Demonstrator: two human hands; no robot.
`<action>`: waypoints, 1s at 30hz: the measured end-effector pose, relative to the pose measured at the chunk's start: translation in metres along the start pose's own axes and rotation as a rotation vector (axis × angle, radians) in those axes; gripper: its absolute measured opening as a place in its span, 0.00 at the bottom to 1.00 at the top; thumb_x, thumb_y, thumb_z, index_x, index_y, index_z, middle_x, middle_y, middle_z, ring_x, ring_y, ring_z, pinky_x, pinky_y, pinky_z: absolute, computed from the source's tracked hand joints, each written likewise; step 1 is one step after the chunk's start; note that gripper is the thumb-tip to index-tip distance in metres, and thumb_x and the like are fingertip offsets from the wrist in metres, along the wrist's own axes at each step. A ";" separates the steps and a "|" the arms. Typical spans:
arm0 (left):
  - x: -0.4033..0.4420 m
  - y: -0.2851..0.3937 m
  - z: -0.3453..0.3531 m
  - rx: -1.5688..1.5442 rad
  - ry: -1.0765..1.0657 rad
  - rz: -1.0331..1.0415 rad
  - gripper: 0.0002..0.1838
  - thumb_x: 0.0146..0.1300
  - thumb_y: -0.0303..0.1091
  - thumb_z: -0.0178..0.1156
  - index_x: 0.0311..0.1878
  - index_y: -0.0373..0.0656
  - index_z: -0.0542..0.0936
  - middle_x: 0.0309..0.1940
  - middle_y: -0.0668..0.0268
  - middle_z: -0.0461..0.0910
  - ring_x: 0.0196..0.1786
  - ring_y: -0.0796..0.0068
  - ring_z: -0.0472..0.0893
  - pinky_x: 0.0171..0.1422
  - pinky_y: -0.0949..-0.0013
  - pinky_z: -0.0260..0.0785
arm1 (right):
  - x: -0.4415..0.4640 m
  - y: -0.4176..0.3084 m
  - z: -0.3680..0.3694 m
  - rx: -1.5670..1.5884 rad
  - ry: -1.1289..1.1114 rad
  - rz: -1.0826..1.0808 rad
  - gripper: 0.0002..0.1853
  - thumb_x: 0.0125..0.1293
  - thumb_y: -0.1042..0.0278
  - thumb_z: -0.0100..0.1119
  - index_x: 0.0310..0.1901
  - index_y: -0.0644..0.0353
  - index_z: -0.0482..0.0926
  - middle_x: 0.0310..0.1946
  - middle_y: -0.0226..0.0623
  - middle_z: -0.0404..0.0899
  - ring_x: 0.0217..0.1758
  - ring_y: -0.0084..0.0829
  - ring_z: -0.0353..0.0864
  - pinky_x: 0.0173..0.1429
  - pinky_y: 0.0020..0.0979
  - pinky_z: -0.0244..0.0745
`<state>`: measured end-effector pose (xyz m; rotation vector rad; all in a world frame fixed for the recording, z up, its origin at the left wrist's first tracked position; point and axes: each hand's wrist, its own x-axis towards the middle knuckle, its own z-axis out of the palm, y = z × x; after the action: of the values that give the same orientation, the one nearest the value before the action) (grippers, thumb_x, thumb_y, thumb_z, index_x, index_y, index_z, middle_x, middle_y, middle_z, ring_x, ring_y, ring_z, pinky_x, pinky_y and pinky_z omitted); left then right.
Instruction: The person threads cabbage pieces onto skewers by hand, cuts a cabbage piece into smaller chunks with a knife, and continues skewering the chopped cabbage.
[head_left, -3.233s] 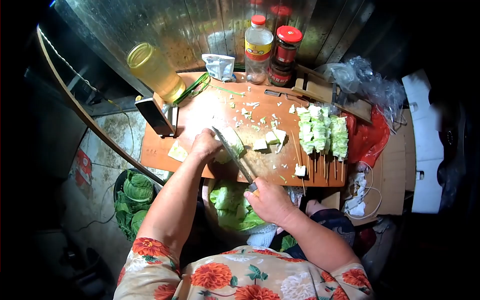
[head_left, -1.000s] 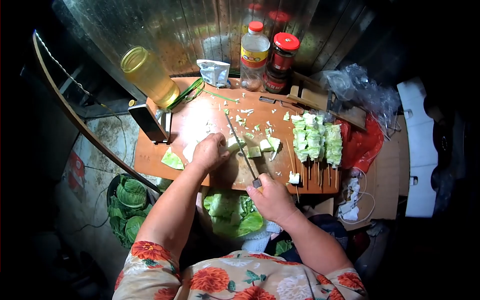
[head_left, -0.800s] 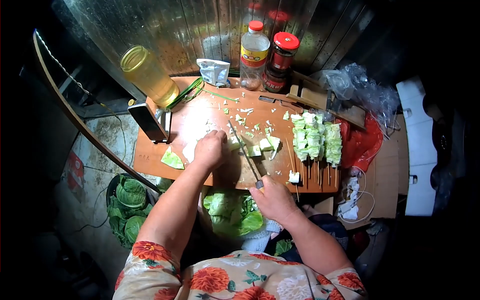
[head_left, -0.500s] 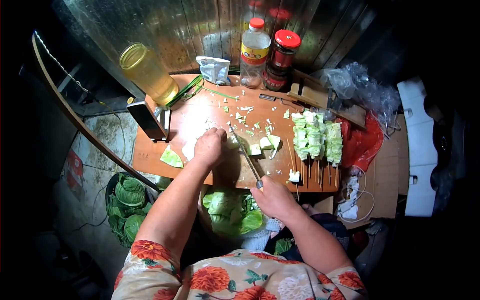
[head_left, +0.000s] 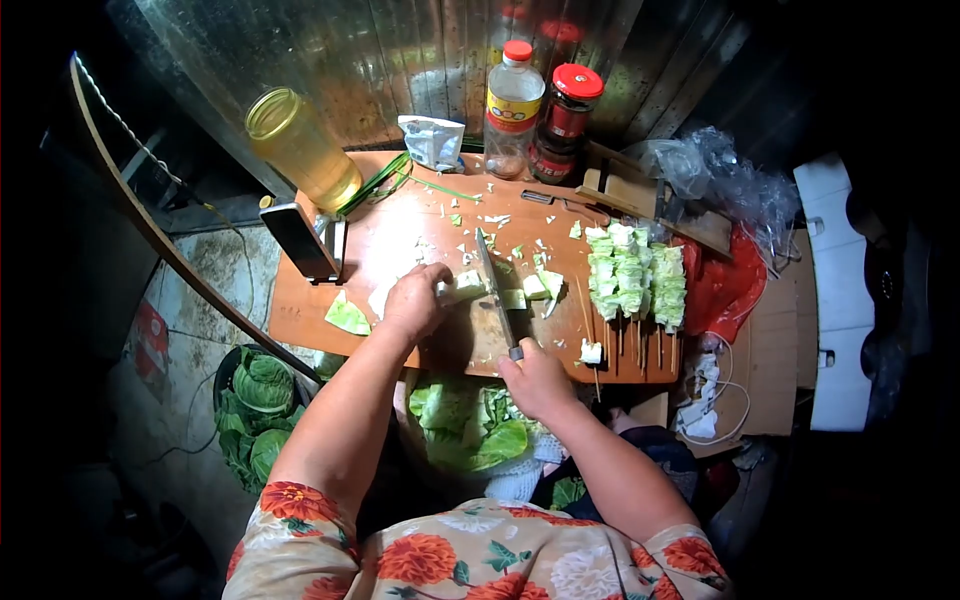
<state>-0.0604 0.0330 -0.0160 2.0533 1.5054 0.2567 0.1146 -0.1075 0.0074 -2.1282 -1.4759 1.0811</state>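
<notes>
My right hand (head_left: pixel 540 382) is closed round the handle of a knife (head_left: pixel 493 285), whose blade points away over the orange-brown board (head_left: pixel 300 312). The blade lies just right of a pale cabbage piece (head_left: pixel 462 287). My left hand (head_left: pixel 418 300) grips that piece at its left end with bent fingers. Right of the blade are cut cabbage pieces (head_left: pixel 538 288). A flat green leaf piece (head_left: pixel 347 314) lies left of my left hand. Skewered cabbage (head_left: pixel 620 270) rests in rows at the board's right.
A jar of yellow liquid (head_left: pixel 305 150), a phone (head_left: pixel 298 242), a clear bottle (head_left: pixel 512 110) and red-lidded jars (head_left: pixel 572 105) stand along the back. Below the front edge is a container of cabbage leaves (head_left: pixel 465 420). Whole cabbages (head_left: pixel 262 383) sit at the lower left.
The knife has swung upright and its tip has moved right, away from my left hand. My left hand has shifted slightly left, and more of the cabbage piece shows between hand and blade.
</notes>
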 end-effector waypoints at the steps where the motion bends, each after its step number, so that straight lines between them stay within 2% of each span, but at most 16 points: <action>1: -0.001 -0.002 0.001 -0.020 0.001 0.007 0.16 0.48 0.34 0.71 0.41 0.50 0.80 0.41 0.60 0.79 0.47 0.54 0.80 0.53 0.58 0.72 | -0.004 -0.006 -0.005 0.003 0.002 0.003 0.18 0.64 0.54 0.56 0.38 0.65 0.72 0.30 0.54 0.79 0.36 0.56 0.79 0.42 0.47 0.73; 4: -0.003 -0.001 0.002 -0.043 0.035 0.037 0.15 0.48 0.34 0.70 0.41 0.49 0.79 0.41 0.60 0.80 0.46 0.55 0.80 0.51 0.58 0.73 | -0.016 -0.021 -0.020 -0.029 -0.117 -0.047 0.18 0.64 0.55 0.54 0.41 0.65 0.74 0.33 0.55 0.81 0.41 0.56 0.80 0.47 0.50 0.73; 7: -0.001 -0.002 0.008 -0.030 0.070 0.034 0.15 0.48 0.34 0.69 0.40 0.47 0.79 0.41 0.60 0.79 0.46 0.55 0.80 0.51 0.58 0.73 | -0.027 -0.034 -0.029 -0.061 -0.161 -0.064 0.18 0.64 0.56 0.55 0.40 0.66 0.74 0.33 0.56 0.80 0.40 0.57 0.80 0.47 0.50 0.74; 20: 0.007 -0.012 0.020 -0.038 0.038 0.012 0.13 0.48 0.30 0.66 0.39 0.45 0.80 0.41 0.57 0.80 0.45 0.54 0.80 0.51 0.58 0.73 | -0.017 -0.038 -0.033 -0.092 -0.217 -0.077 0.20 0.65 0.57 0.54 0.42 0.72 0.74 0.34 0.61 0.80 0.41 0.59 0.80 0.48 0.50 0.74; 23: 0.024 -0.049 0.056 -0.325 0.052 -0.022 0.13 0.47 0.28 0.65 0.40 0.44 0.80 0.41 0.56 0.81 0.45 0.53 0.81 0.51 0.59 0.73 | -0.006 -0.035 -0.025 -0.128 -0.236 -0.049 0.19 0.65 0.57 0.53 0.41 0.71 0.74 0.34 0.61 0.80 0.41 0.58 0.80 0.48 0.50 0.74; 26: 0.027 -0.059 0.065 -0.581 0.047 -0.063 0.13 0.48 0.26 0.64 0.40 0.43 0.81 0.41 0.54 0.81 0.45 0.52 0.81 0.51 0.59 0.73 | 0.006 -0.026 -0.008 -0.122 -0.192 -0.059 0.18 0.66 0.58 0.53 0.41 0.70 0.74 0.34 0.60 0.80 0.41 0.57 0.80 0.48 0.50 0.74; 30: 0.011 -0.032 0.025 -0.284 0.018 0.059 0.12 0.50 0.29 0.66 0.40 0.40 0.82 0.39 0.53 0.80 0.44 0.54 0.81 0.50 0.61 0.74 | 0.009 -0.019 0.009 -0.118 -0.131 -0.033 0.18 0.65 0.57 0.53 0.43 0.67 0.72 0.36 0.56 0.80 0.43 0.55 0.80 0.50 0.49 0.74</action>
<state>-0.0708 0.0416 -0.0559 1.8737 1.3345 0.4848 0.0973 -0.0927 0.0097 -2.1387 -1.6668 1.1688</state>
